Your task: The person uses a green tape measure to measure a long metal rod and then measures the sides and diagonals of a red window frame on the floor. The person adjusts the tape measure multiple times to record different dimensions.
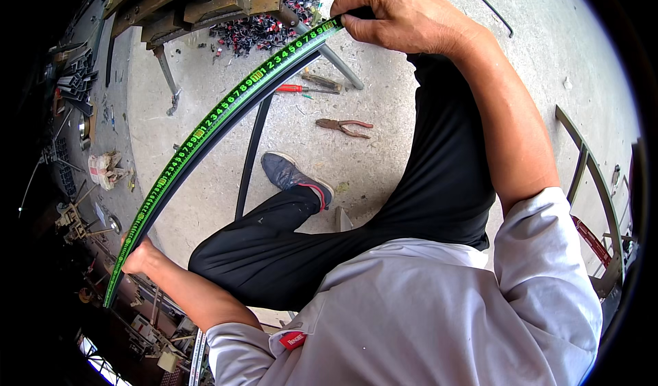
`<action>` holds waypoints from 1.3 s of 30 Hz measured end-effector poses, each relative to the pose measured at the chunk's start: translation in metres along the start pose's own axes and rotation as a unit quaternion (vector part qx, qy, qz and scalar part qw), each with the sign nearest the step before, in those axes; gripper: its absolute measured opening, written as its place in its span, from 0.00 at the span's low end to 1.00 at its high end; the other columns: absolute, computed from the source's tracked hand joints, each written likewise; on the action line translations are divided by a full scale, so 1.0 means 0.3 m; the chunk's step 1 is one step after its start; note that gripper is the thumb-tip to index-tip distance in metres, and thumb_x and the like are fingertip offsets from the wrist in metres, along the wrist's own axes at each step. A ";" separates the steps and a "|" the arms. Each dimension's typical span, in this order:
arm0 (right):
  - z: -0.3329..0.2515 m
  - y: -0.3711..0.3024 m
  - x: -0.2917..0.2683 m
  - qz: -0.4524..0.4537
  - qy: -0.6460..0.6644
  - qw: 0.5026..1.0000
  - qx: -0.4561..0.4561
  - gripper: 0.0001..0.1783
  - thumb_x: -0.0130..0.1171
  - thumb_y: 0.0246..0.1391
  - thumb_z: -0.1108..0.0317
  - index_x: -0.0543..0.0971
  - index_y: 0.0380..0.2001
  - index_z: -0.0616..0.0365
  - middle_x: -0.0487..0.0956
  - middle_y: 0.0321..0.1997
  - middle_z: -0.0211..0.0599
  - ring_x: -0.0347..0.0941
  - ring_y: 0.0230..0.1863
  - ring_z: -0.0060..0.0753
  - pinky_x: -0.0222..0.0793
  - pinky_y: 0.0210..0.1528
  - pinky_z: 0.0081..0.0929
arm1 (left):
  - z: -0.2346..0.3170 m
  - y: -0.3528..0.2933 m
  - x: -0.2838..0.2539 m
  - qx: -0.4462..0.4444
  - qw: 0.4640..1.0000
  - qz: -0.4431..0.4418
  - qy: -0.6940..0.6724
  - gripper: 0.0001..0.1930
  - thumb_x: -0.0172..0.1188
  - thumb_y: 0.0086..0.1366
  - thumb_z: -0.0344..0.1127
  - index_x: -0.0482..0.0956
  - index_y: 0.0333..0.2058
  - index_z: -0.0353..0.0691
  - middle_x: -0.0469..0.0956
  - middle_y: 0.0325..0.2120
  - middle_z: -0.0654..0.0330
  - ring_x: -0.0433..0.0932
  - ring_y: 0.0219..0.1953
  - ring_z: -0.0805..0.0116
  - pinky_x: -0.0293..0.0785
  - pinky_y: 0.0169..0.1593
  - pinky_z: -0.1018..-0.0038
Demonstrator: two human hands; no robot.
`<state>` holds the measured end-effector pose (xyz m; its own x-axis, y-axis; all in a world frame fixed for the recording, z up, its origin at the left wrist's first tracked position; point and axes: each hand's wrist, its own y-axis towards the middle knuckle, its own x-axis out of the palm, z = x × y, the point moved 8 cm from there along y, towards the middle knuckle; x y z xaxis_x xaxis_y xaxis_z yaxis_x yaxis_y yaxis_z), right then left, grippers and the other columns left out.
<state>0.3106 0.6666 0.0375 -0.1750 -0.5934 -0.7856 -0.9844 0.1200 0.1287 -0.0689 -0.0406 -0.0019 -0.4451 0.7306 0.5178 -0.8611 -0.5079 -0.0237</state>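
Note:
A green tape measure blade with dark markings runs in a long line from upper middle to lower left. It lies along a dark metal bar; the fisheye view bends both. My right hand is closed at the blade's upper end, thumb and fingers around a dark part of the tape measure. At the far left my left hand is closed around the blade and the bar's edge, its fingertips mostly hidden. Under the bar's upper part slopes a grey metal leg.
A rusty metal bench stands upper left, with small black and red scraps beneath. Pliers and a red-handled screwdriver lie on the concrete floor between my legs. A curved metal frame is at the right; metal profiles are stacked left.

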 end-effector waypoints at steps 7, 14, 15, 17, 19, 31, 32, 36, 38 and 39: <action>-0.005 0.009 -0.009 0.012 -0.014 0.999 -0.027 0.08 0.57 0.53 0.70 0.82 0.33 0.60 0.81 0.29 0.53 0.79 0.34 0.58 0.75 0.39 0.49 | -0.015 -0.085 0.058 -0.013 1.000 0.004 -0.023 0.42 0.35 0.74 0.68 0.61 0.68 0.33 0.66 0.64 0.46 0.68 0.64 0.47 0.65 0.63 0.36; -0.008 0.003 -0.008 0.015 -0.007 1.000 -0.025 0.08 0.57 0.52 0.70 0.82 0.32 0.60 0.80 0.30 0.55 0.78 0.35 0.60 0.74 0.39 0.50 | 0.003 -0.144 0.084 -0.015 1.000 0.002 -0.009 0.40 0.35 0.75 0.63 0.59 0.71 0.34 0.63 0.69 0.47 0.67 0.66 0.46 0.65 0.63 0.34; -0.009 0.005 -0.007 0.008 -0.013 0.999 -0.035 0.07 0.57 0.54 0.69 0.82 0.32 0.59 0.80 0.29 0.52 0.79 0.33 0.57 0.75 0.37 0.47 | 0.003 -0.144 0.085 -0.015 1.000 0.004 -0.011 0.40 0.35 0.75 0.63 0.60 0.71 0.34 0.63 0.68 0.47 0.67 0.65 0.46 0.65 0.63 0.34; -0.007 0.006 -0.002 -0.006 -0.024 0.998 -0.054 0.07 0.59 0.57 0.68 0.83 0.32 0.59 0.81 0.28 0.47 0.79 0.28 0.50 0.76 0.33 0.43 | 0.008 -0.141 0.078 -0.021 1.000 0.013 -0.014 0.40 0.35 0.74 0.64 0.63 0.68 0.35 0.66 0.65 0.48 0.68 0.64 0.47 0.66 0.62 0.34; 0.010 -0.001 0.013 0.025 -0.037 0.999 -0.017 0.10 0.62 0.57 0.68 0.85 0.41 0.57 0.82 0.34 0.45 0.81 0.36 0.48 0.76 0.40 0.41 | 0.005 -0.156 0.083 -0.029 0.999 0.023 -0.014 0.39 0.36 0.73 0.65 0.66 0.65 0.36 0.69 0.60 0.48 0.70 0.61 0.48 0.66 0.62 0.35; 0.021 -0.005 0.025 0.056 -0.073 0.996 0.007 0.12 0.63 0.58 0.68 0.87 0.44 0.56 0.81 0.38 0.40 0.80 0.39 0.48 0.76 0.43 0.41 | -0.002 -0.224 0.089 -0.054 0.998 0.034 0.010 0.29 0.38 0.71 0.65 0.71 0.32 0.44 0.68 0.21 0.59 0.74 0.24 0.63 0.78 0.34 0.62; 0.025 -0.005 0.028 0.057 -0.075 0.996 0.007 0.12 0.63 0.58 0.68 0.87 0.44 0.55 0.81 0.38 0.40 0.80 0.39 0.48 0.76 0.43 0.41 | -0.007 -0.234 0.094 -0.051 0.998 0.040 0.007 0.29 0.38 0.70 0.66 0.70 0.31 0.44 0.67 0.20 0.59 0.73 0.24 0.63 0.78 0.33 0.63; 0.027 -0.006 0.026 0.051 -0.080 0.995 -0.002 0.12 0.63 0.58 0.67 0.87 0.43 0.55 0.80 0.37 0.41 0.80 0.40 0.48 0.76 0.44 0.42 | -0.011 -0.286 0.121 -0.039 0.997 0.059 0.017 0.29 0.38 0.69 0.68 0.68 0.27 0.47 0.65 0.18 0.61 0.71 0.22 0.64 0.77 0.31 0.65; 0.026 -0.007 0.024 0.051 -0.072 0.996 -0.003 0.11 0.63 0.58 0.68 0.86 0.43 0.56 0.80 0.37 0.41 0.80 0.41 0.49 0.75 0.44 0.42 | -0.011 -0.294 0.123 -0.053 0.997 0.051 0.020 0.29 0.38 0.69 0.68 0.66 0.25 0.48 0.64 0.17 0.61 0.70 0.21 0.65 0.76 0.30 0.66; 0.025 -0.007 0.022 0.051 -0.068 0.996 -0.004 0.11 0.63 0.58 0.68 0.86 0.43 0.56 0.80 0.37 0.41 0.80 0.41 0.49 0.75 0.45 0.42 | -0.010 -0.290 0.119 -0.056 0.997 0.049 0.020 0.28 0.38 0.69 0.67 0.65 0.25 0.48 0.64 0.17 0.61 0.70 0.20 0.65 0.76 0.29 0.67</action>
<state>0.3118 0.6684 0.0275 -0.2704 -0.4658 -0.8426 -0.9619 0.1679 0.2159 -0.0107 0.0311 0.0160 -0.5365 0.6981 0.4742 -0.8337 -0.5255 -0.1696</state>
